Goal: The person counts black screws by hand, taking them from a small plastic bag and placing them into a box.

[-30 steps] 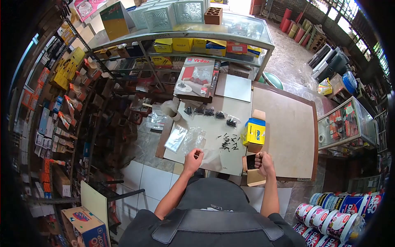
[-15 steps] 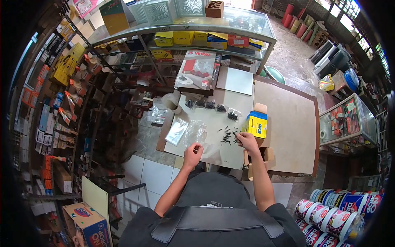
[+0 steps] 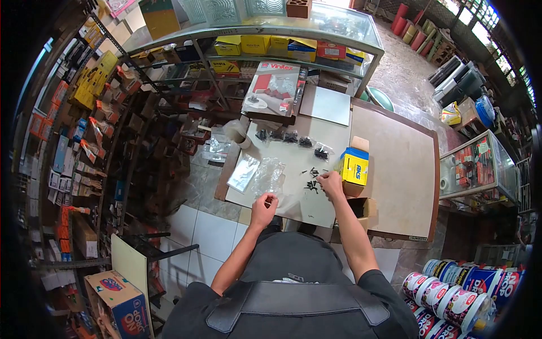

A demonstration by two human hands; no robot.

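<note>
My right hand (image 3: pixel 331 184) rests on a scatter of small black screws (image 3: pixel 311 185) on the pale tabletop (image 3: pixel 293 158), fingers pinched over them; whether it grips one is too small to tell. My left hand (image 3: pixel 264 204) is closed near the table's front edge, holding the mouth of a clear plastic bag (image 3: pixel 285 203). A yellow and blue box (image 3: pixel 355 166) stands just right of my right hand. An open brown cardboard box (image 3: pixel 361 208) sits below it at the table edge.
More clear bags (image 3: pixel 266 176) and a silvery packet (image 3: pixel 243 173) lie at the left. Small filled bags of black screws (image 3: pixel 291 137) line the back. A brown board (image 3: pixel 389 169) covers the right side. Glass counter (image 3: pixel 316 22) behind; paint buckets (image 3: pixel 451 294) at lower right.
My right hand left the cardboard box at the table's right edge and moved up and left onto the loose screws. My left hand stayed holding the bag.
</note>
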